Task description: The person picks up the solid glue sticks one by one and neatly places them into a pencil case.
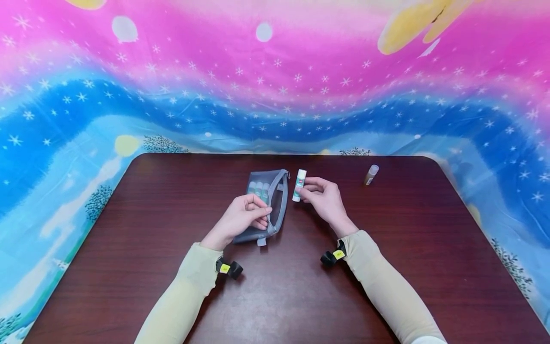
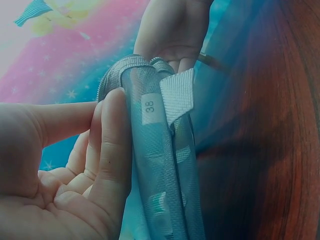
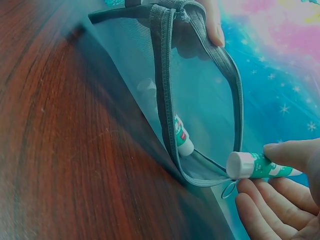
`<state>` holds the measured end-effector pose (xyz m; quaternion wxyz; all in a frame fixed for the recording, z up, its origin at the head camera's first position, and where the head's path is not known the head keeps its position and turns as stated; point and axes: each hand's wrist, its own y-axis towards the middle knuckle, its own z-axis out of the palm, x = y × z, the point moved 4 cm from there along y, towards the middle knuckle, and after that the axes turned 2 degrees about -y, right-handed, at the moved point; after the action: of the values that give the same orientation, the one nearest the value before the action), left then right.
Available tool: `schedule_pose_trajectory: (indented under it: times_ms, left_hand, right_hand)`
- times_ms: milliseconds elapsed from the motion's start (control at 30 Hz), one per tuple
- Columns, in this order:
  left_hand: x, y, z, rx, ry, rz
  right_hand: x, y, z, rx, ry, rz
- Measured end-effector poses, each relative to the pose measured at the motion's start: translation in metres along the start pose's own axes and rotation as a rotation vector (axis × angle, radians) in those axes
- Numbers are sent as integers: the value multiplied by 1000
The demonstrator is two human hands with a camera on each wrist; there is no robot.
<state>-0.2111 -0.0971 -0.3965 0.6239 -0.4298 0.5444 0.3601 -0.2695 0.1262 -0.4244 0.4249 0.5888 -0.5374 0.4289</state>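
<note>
A grey mesh zipper pouch point(image 1: 253, 235) lies on the table with its mouth gaping toward the right. My left hand point(image 1: 245, 213) pinches the pouch's upper zipper edge between thumb and fingers. Several white-and-green glue sticks point(image 1: 259, 188) show through the mesh; one glue stick point(image 3: 183, 137) is visible through the mouth in the right wrist view. Just right of the opening, my right hand point(image 1: 325, 199) holds another glue stick point(image 1: 299, 185) between thumb and fingers, its white cap near the pouch's rim. A small white label point(image 2: 149, 108) reading 38 is on the pouch's side.
Farther right on the brown table point(image 1: 408, 267) stands a small tube with a clear cap point(image 1: 371, 175), apart from both hands. A colourful snowflake-patterned cloth point(image 1: 275, 86) hangs behind and around the table. Wrist cameras point(image 1: 234, 269) are strapped to both sleeves.
</note>
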Motion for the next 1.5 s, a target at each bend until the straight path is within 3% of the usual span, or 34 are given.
schedule_pose_trajectory:
  times_ms: [733,1500]
  left_hand:
    - [-1,-1,0,-3,-12,-9]
    - [-1,1,0,-5,-21,-14]
  right_hand:
    - [-1,-2,14,45,6,-18]
    - [-14,3,29,122,23,117]
